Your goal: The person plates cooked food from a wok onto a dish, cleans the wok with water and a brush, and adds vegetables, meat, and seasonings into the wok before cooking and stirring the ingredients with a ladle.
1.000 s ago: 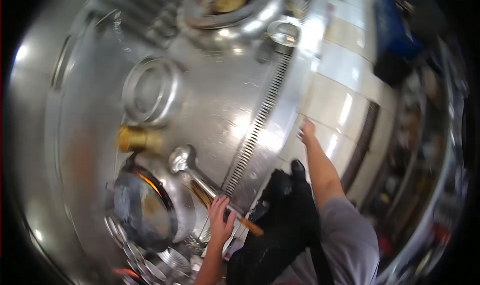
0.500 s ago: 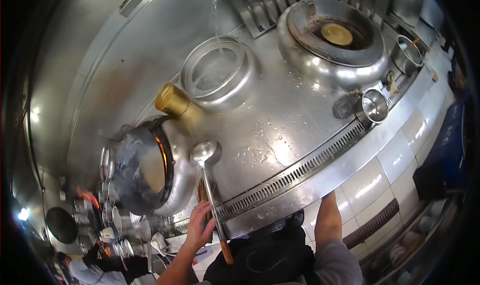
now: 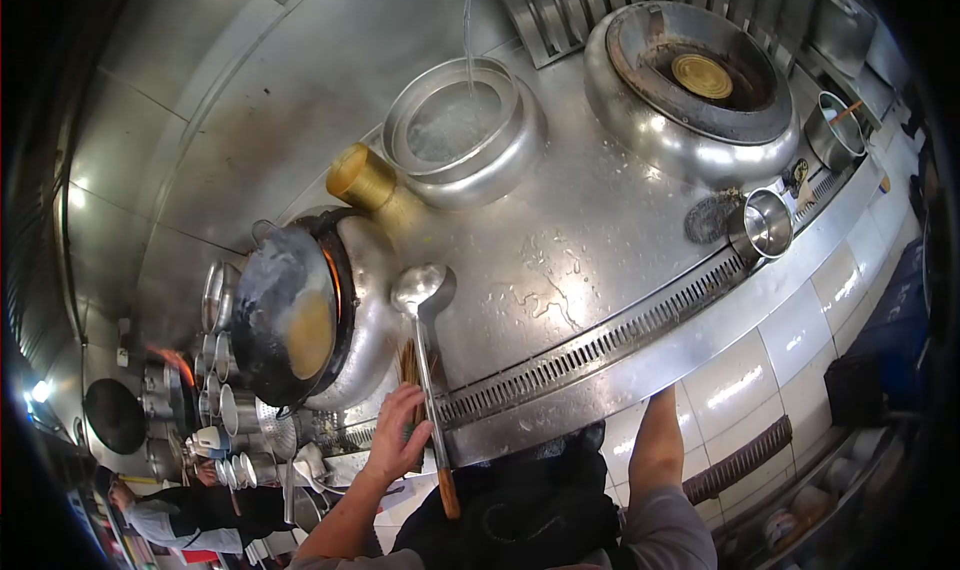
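My left hand (image 3: 400, 432) is low at the counter's front edge, thumb apart from the fingers. It is beside a bundled bamboo brush (image 3: 407, 362) and the long shaft of a metal ladle (image 3: 421, 288); I see no firm grip on either. The ladle lies bowl up, its wooden handle over the edge. A dark wok (image 3: 262, 300) sits tilted in view on a burner with orange flame at its rim, and a yellowish patch (image 3: 311, 335) is inside it. My right forearm runs to the counter edge, which hides the right hand.
Water runs into a round steel basin (image 3: 455, 120) beside a gold-coloured can (image 3: 361, 177). An unlit burner (image 3: 703, 76) holds a round gold lid. A steel pot (image 3: 766, 225) stands by the slotted drain (image 3: 600, 335). Another person (image 3: 190, 520) is at the lower left.
The view has shifted, so the counter items appear farther right and the wok's inside shows more. My left hand stays near the brush and ladle. The other person has changed posture.
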Demonstrator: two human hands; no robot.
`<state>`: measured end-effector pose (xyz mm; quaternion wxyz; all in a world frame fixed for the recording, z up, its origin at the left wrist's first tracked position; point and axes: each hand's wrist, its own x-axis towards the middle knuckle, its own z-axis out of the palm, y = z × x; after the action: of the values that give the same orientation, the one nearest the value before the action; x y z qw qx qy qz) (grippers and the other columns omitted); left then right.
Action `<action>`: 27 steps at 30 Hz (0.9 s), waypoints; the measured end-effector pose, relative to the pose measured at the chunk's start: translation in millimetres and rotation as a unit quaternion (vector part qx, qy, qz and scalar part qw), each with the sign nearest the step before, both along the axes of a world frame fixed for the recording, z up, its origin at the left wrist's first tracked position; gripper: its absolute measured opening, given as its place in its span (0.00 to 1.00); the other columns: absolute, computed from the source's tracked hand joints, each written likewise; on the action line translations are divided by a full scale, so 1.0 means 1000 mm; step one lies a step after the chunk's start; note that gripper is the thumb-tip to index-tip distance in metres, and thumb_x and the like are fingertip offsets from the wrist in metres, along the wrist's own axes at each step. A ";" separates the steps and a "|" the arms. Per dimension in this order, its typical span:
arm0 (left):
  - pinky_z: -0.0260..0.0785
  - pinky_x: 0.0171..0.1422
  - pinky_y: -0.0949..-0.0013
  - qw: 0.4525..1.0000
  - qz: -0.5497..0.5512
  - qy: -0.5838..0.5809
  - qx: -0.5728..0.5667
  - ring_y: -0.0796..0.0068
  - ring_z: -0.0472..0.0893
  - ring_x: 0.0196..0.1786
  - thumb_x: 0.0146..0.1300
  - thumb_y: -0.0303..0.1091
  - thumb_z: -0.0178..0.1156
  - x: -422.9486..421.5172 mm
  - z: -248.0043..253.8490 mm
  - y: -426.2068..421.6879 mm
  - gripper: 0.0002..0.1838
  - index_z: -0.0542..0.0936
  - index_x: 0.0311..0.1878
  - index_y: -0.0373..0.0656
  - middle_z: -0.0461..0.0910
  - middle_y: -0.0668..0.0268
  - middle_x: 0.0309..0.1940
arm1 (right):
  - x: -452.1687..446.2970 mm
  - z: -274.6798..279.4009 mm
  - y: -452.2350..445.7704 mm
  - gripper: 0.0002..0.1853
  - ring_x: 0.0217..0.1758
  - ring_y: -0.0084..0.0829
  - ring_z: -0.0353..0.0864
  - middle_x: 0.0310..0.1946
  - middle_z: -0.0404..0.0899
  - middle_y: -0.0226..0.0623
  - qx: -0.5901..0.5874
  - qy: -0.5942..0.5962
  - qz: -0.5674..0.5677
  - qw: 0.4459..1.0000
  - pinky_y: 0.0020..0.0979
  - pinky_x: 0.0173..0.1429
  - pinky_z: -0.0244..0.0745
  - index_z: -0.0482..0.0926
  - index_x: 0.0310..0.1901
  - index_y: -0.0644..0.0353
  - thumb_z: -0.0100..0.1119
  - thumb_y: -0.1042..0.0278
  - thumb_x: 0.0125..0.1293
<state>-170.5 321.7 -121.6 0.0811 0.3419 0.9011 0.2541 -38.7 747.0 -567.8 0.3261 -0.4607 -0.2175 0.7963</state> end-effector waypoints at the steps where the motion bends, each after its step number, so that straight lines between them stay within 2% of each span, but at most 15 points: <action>1: 0.53 0.78 0.46 1.000 0.004 0.003 -0.007 0.46 0.67 0.72 0.63 0.33 0.65 0.000 0.000 -0.001 0.26 0.73 0.64 0.41 0.72 0.52 0.64 | 0.001 0.000 -0.001 0.34 0.52 0.47 0.83 0.51 0.81 0.56 0.005 -0.004 0.000 1.000 0.45 0.56 0.80 0.75 0.58 0.78 0.53 0.46 0.72; 7: 0.50 0.79 0.45 0.999 0.029 0.010 -0.011 0.46 0.66 0.73 0.63 0.34 0.65 -0.003 0.014 -0.014 0.27 0.73 0.64 0.42 0.71 0.52 0.65 | 0.025 0.018 -0.015 0.35 0.52 0.49 0.83 0.52 0.81 0.58 0.067 -0.077 0.010 0.995 0.45 0.56 0.80 0.75 0.58 0.80 0.53 0.46 0.73; 8: 0.50 0.80 0.45 0.999 0.043 0.013 -0.011 0.46 0.66 0.73 0.63 0.36 0.66 -0.003 0.017 -0.024 0.27 0.73 0.64 0.43 0.71 0.53 0.65 | 0.035 0.030 -0.022 0.35 0.52 0.49 0.83 0.52 0.81 0.59 0.100 -0.178 0.005 0.979 0.45 0.56 0.80 0.75 0.57 0.80 0.53 0.46 0.73; 9: 0.51 0.79 0.45 0.998 0.049 0.027 0.000 0.46 0.66 0.73 0.63 0.35 0.66 -0.004 0.021 -0.033 0.26 0.73 0.64 0.42 0.72 0.53 0.65 | 0.048 0.037 -0.027 0.37 0.53 0.55 0.82 0.53 0.80 0.64 0.113 -0.386 -0.027 0.915 0.47 0.58 0.79 0.73 0.58 0.82 0.51 0.44 0.73; 10: 0.51 0.79 0.45 0.997 0.067 0.028 0.007 0.46 0.66 0.73 0.63 0.34 0.66 -0.004 0.033 -0.042 0.26 0.73 0.63 0.42 0.72 0.53 0.65 | 0.063 0.062 -0.030 0.39 0.54 0.61 0.81 0.54 0.78 0.68 0.132 -0.573 -0.064 0.806 0.48 0.60 0.79 0.72 0.59 0.83 0.50 0.42 0.74; 11: 0.52 0.78 0.45 0.996 0.083 0.030 0.017 0.46 0.67 0.72 0.63 0.33 0.66 -0.005 0.043 -0.052 0.25 0.73 0.63 0.42 0.72 0.53 0.64 | 0.085 0.096 -0.038 0.45 0.60 0.67 0.75 0.58 0.72 0.75 0.235 -0.561 -0.029 0.793 0.53 0.64 0.73 0.67 0.63 0.84 0.46 0.36 0.74; 12: 0.53 0.78 0.46 0.993 0.106 0.040 0.022 0.46 0.67 0.72 0.63 0.31 0.66 -0.005 0.054 -0.065 0.25 0.73 0.63 0.41 0.72 0.52 0.64 | 0.102 0.104 -0.039 0.38 0.59 0.62 0.76 0.58 0.74 0.70 0.356 -0.585 -0.030 0.728 0.51 0.65 0.72 0.66 0.65 0.80 0.51 0.44 0.75; 13: 0.54 0.78 0.47 0.991 0.122 0.047 0.028 0.46 0.67 0.72 0.62 0.30 0.66 -0.006 0.063 -0.079 0.25 0.73 0.62 0.41 0.73 0.52 0.64 | 0.100 0.134 -0.044 0.38 0.59 0.62 0.76 0.58 0.74 0.70 0.373 -0.585 -0.025 0.720 0.51 0.65 0.72 0.66 0.65 0.80 0.51 0.44 0.75; 15: 0.56 0.77 0.49 0.987 0.141 0.045 0.060 0.46 0.68 0.71 0.62 0.29 0.65 -0.010 0.078 -0.106 0.24 0.74 0.62 0.40 0.73 0.50 0.63 | 0.072 0.269 -0.104 0.27 0.53 0.48 0.78 0.55 0.75 0.55 0.512 -0.486 0.062 0.706 0.45 0.59 0.74 0.70 0.65 0.72 0.55 0.59 0.75; 16: 0.57 0.76 0.50 0.982 0.164 0.064 0.066 0.46 0.68 0.71 0.62 0.28 0.64 -0.013 0.083 -0.119 0.23 0.74 0.61 0.40 0.73 0.50 0.63 | 0.054 0.315 -0.134 0.22 0.50 0.43 0.77 0.52 0.75 0.50 0.545 -0.394 0.117 0.731 0.41 0.57 0.74 0.71 0.63 0.71 0.56 0.66 0.73; 18: 0.58 0.75 0.52 0.973 0.188 0.088 0.104 0.47 0.69 0.70 0.63 0.26 0.62 -0.025 0.092 -0.141 0.21 0.75 0.60 0.38 0.73 0.49 0.62 | 0.024 0.355 -0.188 0.17 0.47 0.36 0.77 0.47 0.75 0.44 0.597 -0.238 0.237 0.729 0.37 0.54 0.74 0.74 0.58 0.65 0.59 0.74 0.69; 21: 0.58 0.75 0.52 0.964 0.195 0.102 0.146 0.47 0.69 0.70 0.64 0.25 0.61 -0.040 0.103 -0.177 0.20 0.75 0.59 0.37 0.74 0.50 0.62 | -0.006 0.383 -0.278 0.25 0.47 0.41 0.79 0.48 0.74 0.49 0.587 -0.156 0.450 0.654 0.39 0.51 0.77 0.72 0.61 0.63 0.65 0.69 0.64; 23: 0.59 0.74 0.53 0.962 0.187 0.106 0.167 0.48 0.70 0.69 0.65 0.25 0.61 -0.044 0.110 -0.206 0.19 0.75 0.59 0.37 0.74 0.50 0.62 | -0.013 0.401 -0.330 0.32 0.47 0.47 0.79 0.50 0.72 0.52 0.536 -0.193 0.535 0.624 0.42 0.52 0.77 0.68 0.66 0.63 0.68 0.66 0.61; 24: 0.59 0.74 0.53 0.958 0.199 0.107 0.175 0.48 0.70 0.69 0.66 0.25 0.60 -0.045 0.110 -0.223 0.18 0.75 0.59 0.37 0.74 0.50 0.62 | -0.015 0.407 -0.347 0.37 0.48 0.55 0.79 0.51 0.71 0.54 0.560 -0.205 0.544 0.590 0.46 0.53 0.77 0.63 0.70 0.63 0.68 0.66 0.60; 27: 0.60 0.72 0.55 0.951 0.212 0.121 0.191 0.50 0.72 0.67 0.68 0.26 0.59 -0.048 0.094 -0.276 0.17 0.75 0.59 0.37 0.75 0.51 0.62 | -0.030 0.402 -0.373 0.42 0.49 0.64 0.77 0.50 0.69 0.61 0.548 -0.290 0.536 0.573 0.53 0.55 0.75 0.57 0.73 0.61 0.65 0.67 0.59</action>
<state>-218.2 45.2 -28.0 -0.1514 0.1804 0.8906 0.3891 -68.3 373.6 -165.8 -0.0506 -0.1998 -0.9027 0.3777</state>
